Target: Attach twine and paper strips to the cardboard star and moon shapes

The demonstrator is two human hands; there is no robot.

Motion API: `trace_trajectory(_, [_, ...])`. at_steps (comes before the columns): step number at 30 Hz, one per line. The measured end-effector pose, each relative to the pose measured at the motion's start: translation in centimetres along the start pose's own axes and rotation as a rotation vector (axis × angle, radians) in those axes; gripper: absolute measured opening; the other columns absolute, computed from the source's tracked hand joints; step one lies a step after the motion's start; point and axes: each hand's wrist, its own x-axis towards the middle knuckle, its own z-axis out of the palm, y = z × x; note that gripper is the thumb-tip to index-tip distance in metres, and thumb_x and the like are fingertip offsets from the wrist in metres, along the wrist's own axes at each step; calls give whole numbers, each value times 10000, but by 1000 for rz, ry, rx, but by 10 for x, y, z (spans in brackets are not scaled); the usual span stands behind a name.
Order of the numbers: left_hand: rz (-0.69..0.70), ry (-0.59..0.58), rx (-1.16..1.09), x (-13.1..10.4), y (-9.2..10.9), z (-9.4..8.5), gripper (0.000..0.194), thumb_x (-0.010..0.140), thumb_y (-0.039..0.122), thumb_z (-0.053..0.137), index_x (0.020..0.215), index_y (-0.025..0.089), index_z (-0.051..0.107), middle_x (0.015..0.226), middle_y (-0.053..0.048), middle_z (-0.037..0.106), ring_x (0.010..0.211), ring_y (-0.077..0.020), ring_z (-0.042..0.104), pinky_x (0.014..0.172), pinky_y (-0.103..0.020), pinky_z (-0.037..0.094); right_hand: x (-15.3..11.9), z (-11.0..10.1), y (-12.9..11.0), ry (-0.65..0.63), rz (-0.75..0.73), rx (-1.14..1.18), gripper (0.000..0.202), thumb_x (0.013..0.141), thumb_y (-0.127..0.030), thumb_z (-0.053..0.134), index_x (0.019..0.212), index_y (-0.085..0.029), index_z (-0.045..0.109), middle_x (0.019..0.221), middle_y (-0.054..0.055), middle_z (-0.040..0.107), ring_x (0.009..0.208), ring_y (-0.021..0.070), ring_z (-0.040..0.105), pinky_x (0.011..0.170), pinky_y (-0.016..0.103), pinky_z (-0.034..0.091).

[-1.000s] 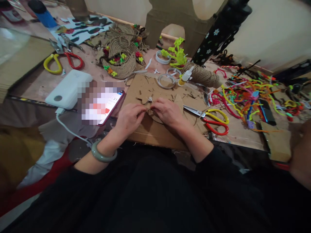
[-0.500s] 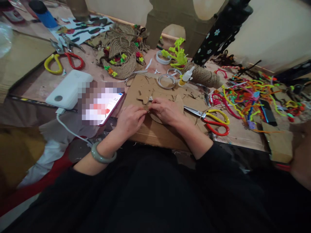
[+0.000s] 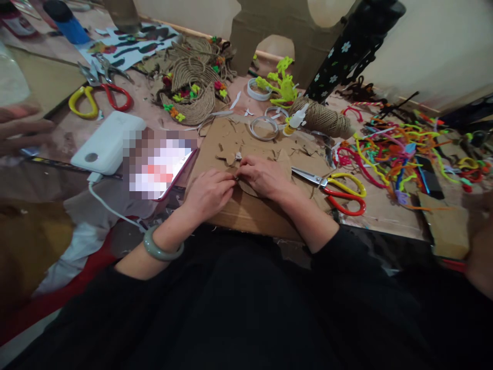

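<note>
Over a cardboard sheet (image 3: 246, 136) at the table's front, my left hand (image 3: 211, 192) and my right hand (image 3: 260, 177) meet fingertip to fingertip. Both are closed on something too small to make out. A bracelet circles my left wrist. Under my right hand lies a rounded cardboard piece (image 3: 284, 167). Just beyond the fingertips are a small cut cardboard shape (image 3: 228, 154) and a white scrap. Scissors with yellow and red handles (image 3: 344, 192) rest right of my right hand, their blades pointing toward it.
Left of my hands are a lit phone (image 3: 179, 164), a white power bank (image 3: 110, 141) and another pair of scissors (image 3: 100, 97). Behind lie a twine piece (image 3: 194, 87), a glue bottle (image 3: 296, 121) and a twine roll (image 3: 323, 117). Another person's hand (image 3: 21, 128) is at the far left.
Another person's blurred hand has come in at the left edge. My left hand's fingers have shifted slightly; my right hand stays nearly in place.
</note>
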Motion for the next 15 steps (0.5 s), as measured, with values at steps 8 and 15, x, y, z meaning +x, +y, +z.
trace_trajectory(8, [-14,-56,-25,2,2,-2,265,899,219,492,983,129,726,1053,-123,721,941,-249,633,845,-412,519,-1,1,2,11,-12,32,287,952,-313,464,1041,-233,724,1108,66,653,925,168,584,654,275,338])
trace_trajectory(15, [-12,-98,-28,3,6,-4,262,903,242,508,997,126,723,1058,-119,718,970,-258,623,855,-417,510,0,7,6,49,-30,30,280,943,-311,470,1009,-237,732,1096,67,663,916,175,593,689,284,389])
